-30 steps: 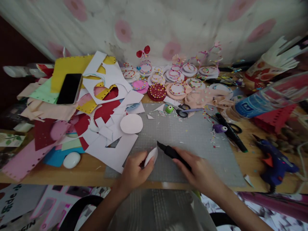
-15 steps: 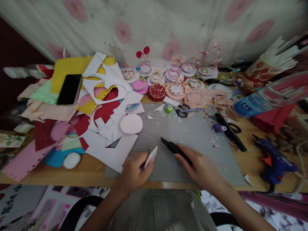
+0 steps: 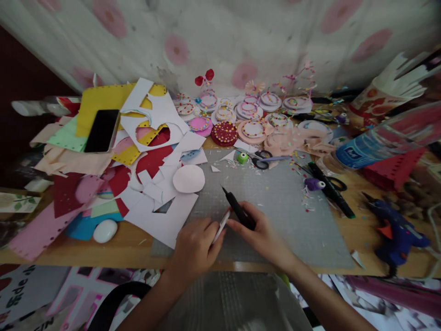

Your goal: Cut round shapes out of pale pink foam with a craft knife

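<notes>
Two hands are busy at the near edge of the grey mat (image 3: pixel 275 202). My left hand (image 3: pixel 195 248) pinches a small white paper piece (image 3: pixel 221 225) between thumb and fingers, held on edge just above the mat. My right hand (image 3: pixel 263 236) is closed round a black pen (image 3: pixel 237 209), its tip pointing up and away, the barrel almost touching the piece.

I judge the main risk to be the narrow gap between pen and paper — the piece is thin and held only at one end, so any push from the pen could bend it or twist it out of my pinch. The tip also sits near my left fingertips, so a slip could mark my skin instead of the paper. My left wrist is close to the white offcut sheet (image 3: pixel 165 216); a nudge could send it over the table edge.

Counted, as far as the blur allows:
- one phone (image 3: pixel 102 131), lying on the paper pile at far left
- one plain pink disc (image 3: pixel 189 178) at the mat's left edge
- one white egg-shaped thing (image 3: pixel 105 231) near the front edge
- two pairs of scissors — one (image 3: pixel 262 160) at the top of the mat, one (image 3: pixel 336 184) at its right, partly hidden
- one blue glue gun (image 3: pixel 396 234)
- one plastic bottle (image 3: pixel 375 145) lying on its side
- two small punches, green (image 3: pixel 242 157) and purple (image 3: pixel 313 184)

Decorated rounds (image 3: pixel 224 132) at the back number about a dozen; they overlap too much for an exact count.
</notes>
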`<action>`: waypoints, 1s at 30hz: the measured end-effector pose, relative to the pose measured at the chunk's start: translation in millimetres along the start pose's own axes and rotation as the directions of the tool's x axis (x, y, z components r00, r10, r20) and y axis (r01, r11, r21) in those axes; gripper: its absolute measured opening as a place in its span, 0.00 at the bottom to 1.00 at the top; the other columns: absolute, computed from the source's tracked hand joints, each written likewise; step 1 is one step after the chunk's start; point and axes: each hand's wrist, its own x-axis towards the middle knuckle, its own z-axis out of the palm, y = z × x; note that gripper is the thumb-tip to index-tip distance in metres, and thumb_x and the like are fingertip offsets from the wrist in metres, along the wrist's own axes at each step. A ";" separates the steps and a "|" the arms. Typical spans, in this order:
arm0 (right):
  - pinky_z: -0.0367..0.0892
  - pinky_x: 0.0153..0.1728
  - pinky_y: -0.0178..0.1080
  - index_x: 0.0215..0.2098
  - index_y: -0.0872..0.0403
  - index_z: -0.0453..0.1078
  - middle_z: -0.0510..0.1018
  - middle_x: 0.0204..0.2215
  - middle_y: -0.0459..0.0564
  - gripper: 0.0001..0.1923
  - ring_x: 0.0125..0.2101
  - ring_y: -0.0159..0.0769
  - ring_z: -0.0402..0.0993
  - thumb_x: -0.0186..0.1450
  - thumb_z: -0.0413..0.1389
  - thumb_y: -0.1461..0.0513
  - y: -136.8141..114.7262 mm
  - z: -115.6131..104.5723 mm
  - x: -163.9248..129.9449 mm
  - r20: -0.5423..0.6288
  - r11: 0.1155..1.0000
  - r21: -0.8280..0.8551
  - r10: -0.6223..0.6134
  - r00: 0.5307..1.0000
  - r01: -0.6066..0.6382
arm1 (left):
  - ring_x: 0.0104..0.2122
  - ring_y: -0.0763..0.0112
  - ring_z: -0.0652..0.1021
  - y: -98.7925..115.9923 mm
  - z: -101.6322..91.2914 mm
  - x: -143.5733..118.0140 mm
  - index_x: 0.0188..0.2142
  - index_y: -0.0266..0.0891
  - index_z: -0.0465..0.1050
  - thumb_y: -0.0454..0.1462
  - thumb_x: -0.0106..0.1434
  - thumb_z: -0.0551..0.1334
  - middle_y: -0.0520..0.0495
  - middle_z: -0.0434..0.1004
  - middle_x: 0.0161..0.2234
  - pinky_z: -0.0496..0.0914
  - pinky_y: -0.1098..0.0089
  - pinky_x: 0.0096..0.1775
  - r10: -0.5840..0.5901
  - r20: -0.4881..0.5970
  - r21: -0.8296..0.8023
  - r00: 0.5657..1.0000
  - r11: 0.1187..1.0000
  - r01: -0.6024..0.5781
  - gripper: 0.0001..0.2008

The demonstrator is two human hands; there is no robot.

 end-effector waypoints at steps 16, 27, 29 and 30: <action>0.62 0.27 0.36 0.48 0.53 0.66 0.79 0.33 0.49 0.15 0.29 0.38 0.77 0.71 0.47 0.53 -9.0 -32.5 -31.6 0.265 0.677 -0.669 -0.169 0.949 0.307 | 0.30 0.55 0.81 3.9 -6.9 18.4 0.31 0.39 0.74 0.37 0.64 0.52 0.42 0.79 0.27 0.62 0.65 0.28 -0.289 0.297 0.100 0.910 0.957 0.271 0.13; 0.61 0.27 0.38 0.49 0.53 0.67 0.81 0.37 0.52 0.17 0.31 0.40 0.79 0.72 0.44 0.52 -21.5 -43.5 -34.9 0.343 0.551 -0.754 -0.136 0.929 0.359 | 0.28 0.56 0.80 1.9 -3.6 13.5 0.31 0.38 0.73 0.34 0.60 0.54 0.43 0.79 0.27 0.64 0.65 0.27 -0.172 0.194 0.044 0.966 0.985 0.167 0.09; 0.59 0.26 0.38 0.49 0.53 0.67 0.81 0.36 0.52 0.18 0.30 0.40 0.78 0.72 0.44 0.52 -23.0 -45.1 -34.8 0.338 0.515 -0.773 -0.159 0.927 0.371 | 0.27 0.56 0.80 1.4 -3.3 14.2 0.29 0.38 0.72 0.34 0.60 0.54 0.43 0.78 0.26 0.63 0.65 0.26 -0.157 0.180 0.046 0.971 0.987 0.151 0.09; 0.59 0.25 0.38 0.49 0.53 0.67 0.81 0.35 0.51 0.18 0.29 0.40 0.78 0.72 0.44 0.52 -24.0 -45.7 -34.7 0.338 0.498 -0.782 -0.169 0.926 0.376 | 0.27 0.57 0.80 1.1 -3.1 14.5 0.29 0.38 0.72 0.34 0.60 0.54 0.43 0.78 0.26 0.63 0.65 0.26 -0.147 0.172 0.047 0.974 0.989 0.141 0.08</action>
